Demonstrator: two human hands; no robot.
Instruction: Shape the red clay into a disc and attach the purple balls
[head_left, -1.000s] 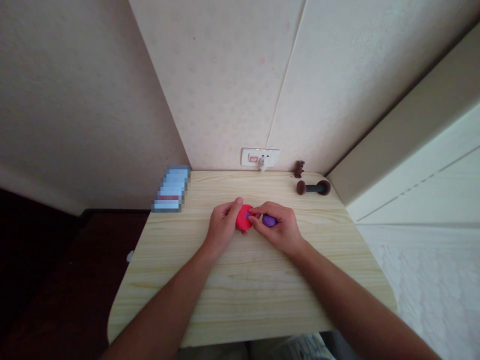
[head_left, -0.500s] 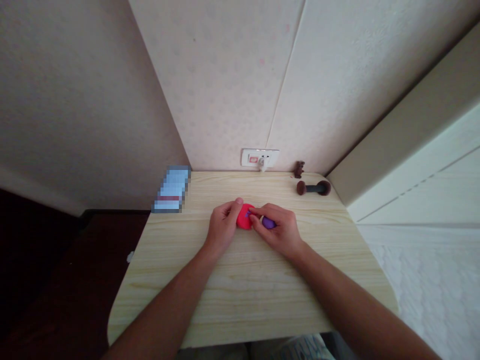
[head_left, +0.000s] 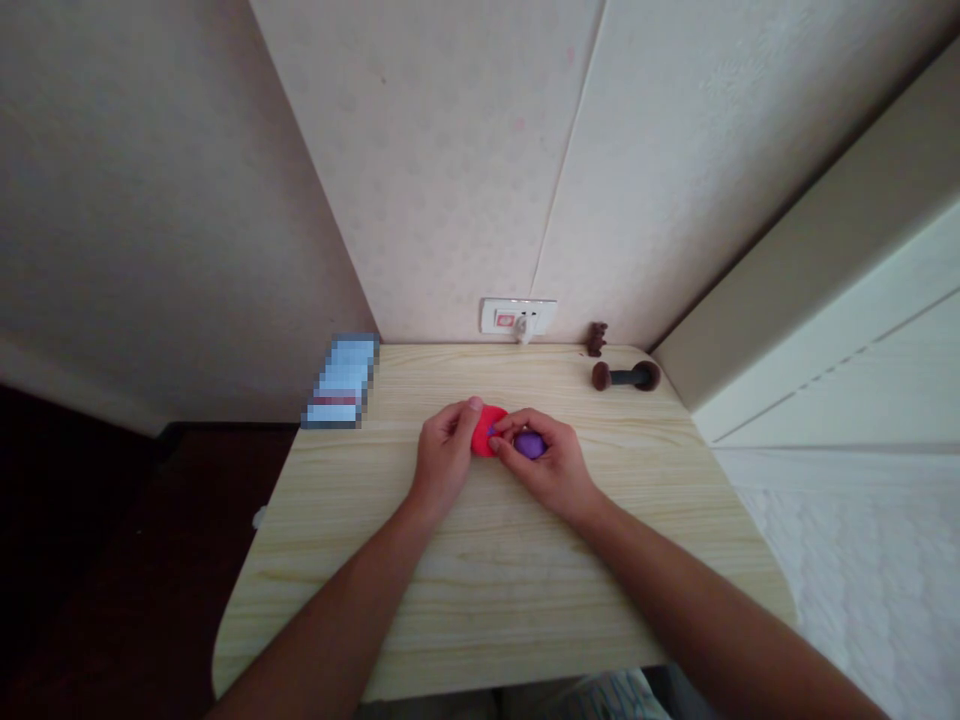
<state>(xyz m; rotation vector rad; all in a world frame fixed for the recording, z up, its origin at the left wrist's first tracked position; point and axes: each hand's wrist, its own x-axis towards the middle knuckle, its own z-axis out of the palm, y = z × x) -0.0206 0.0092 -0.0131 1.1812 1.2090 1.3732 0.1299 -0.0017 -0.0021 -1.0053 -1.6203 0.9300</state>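
Near the middle of the table, my left hand (head_left: 444,452) is closed on the edge of a flat red disc of modelling clay (head_left: 481,441), thumb on top. Small purple clay bits (head_left: 491,431) show on the disc's face. My right hand (head_left: 561,462) curls around a rounded lump of purple clay (head_left: 531,445) in its palm. The right thumb and index fingertips touch the disc beside the purple bits; whether they pinch a further bit I cannot make out.
On the wooden table (head_left: 480,600), a brown dumbbell-shaped object (head_left: 626,377) and a small dark brown figurine (head_left: 597,339) stand at the back right. A blurred-out phone-like slab (head_left: 343,382) lies at the left edge. A wall socket (head_left: 517,317) with a plug is behind.
My right hand has shifted slightly left, its thumb and index finger further over the disc and slightly more apart. More of the purple lump shows. My left hand keeps its hold.
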